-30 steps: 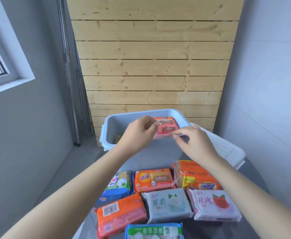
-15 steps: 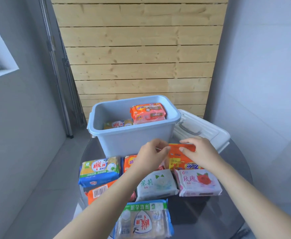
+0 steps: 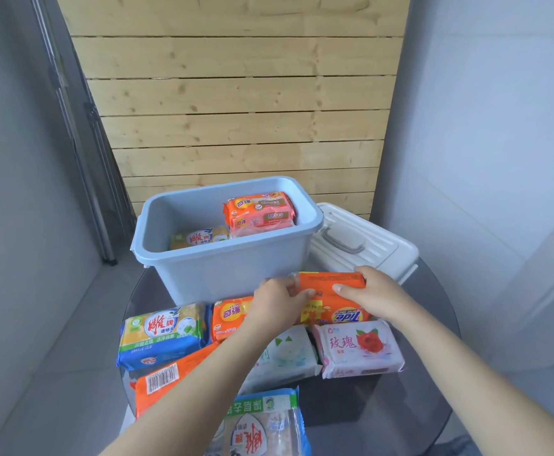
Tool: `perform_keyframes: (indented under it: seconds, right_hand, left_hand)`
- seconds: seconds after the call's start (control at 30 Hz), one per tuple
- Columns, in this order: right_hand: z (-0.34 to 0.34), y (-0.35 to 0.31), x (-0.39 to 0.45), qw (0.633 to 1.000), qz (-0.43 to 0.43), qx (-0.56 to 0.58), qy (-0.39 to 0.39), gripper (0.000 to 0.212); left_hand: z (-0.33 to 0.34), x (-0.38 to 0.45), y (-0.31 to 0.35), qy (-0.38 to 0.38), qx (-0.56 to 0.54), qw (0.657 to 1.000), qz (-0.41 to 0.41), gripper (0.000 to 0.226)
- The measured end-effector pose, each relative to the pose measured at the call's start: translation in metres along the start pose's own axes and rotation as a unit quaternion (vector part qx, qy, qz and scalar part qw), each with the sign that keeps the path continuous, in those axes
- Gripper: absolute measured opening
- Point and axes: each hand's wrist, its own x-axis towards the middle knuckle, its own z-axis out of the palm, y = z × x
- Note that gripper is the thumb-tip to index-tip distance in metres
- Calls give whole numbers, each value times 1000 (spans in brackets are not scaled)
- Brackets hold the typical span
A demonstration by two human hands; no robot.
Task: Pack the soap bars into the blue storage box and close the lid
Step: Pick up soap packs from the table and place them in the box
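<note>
Orange Tide pack (image 3: 333,292) is gripped at its left end by left hand (image 3: 277,299), right end by right hand (image 3: 372,292), just near of blue box (image 3: 223,271).

Matt plastic box (image 3: 236,274), glossy film-wrapped soap packs (image 3: 163,334), knotty wood slats (image 3: 236,126).

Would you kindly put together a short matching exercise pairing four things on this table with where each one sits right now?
Things:
1. orange Tide pack
2. white lid
3. pink rose pack
4. orange-pink pack

Places:
A. inside the blue box
B. held by the left hand and right hand
C. on the table right of the box
D. flat on the table, under the right forearm's near side

Pairs: 1-B, 2-C, 3-D, 4-A
</note>
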Motion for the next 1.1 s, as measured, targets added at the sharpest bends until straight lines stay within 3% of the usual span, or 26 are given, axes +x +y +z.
perform_keyframes:
  seconds: [0.17, 0.23, 0.33, 0.53, 0.83, 1.1]
  right_hand:
    - [0, 5, -6, 997, -2, 74, 24, 68]
    - [-2, 6, -9, 994, -7, 102, 38, 70]
    - [-10, 4, -13, 987, -21, 144, 63, 66]
    - [-37, -10, -38, 970, -62, 228, 65, 63]
    - [-55, -62, -81, 952, -159, 262, -8, 49]
    - [-41, -124, -71, 952, -225, 207, 17, 56]
  left_hand:
    - [-9, -10, 2, -63, -120, 991, 0, 20]
    - [-11, -16, 7, -72, -158, 985, 17, 8]
    - [-14, -20, 13, -80, -189, 977, 54, 43]
    - [-29, -37, 25, 24, -103, 986, 131, 46]
    - [-90, -70, 24, 128, -157, 967, 154, 57]
    - [-147, -77, 12, 192, -222, 948, 123, 32]
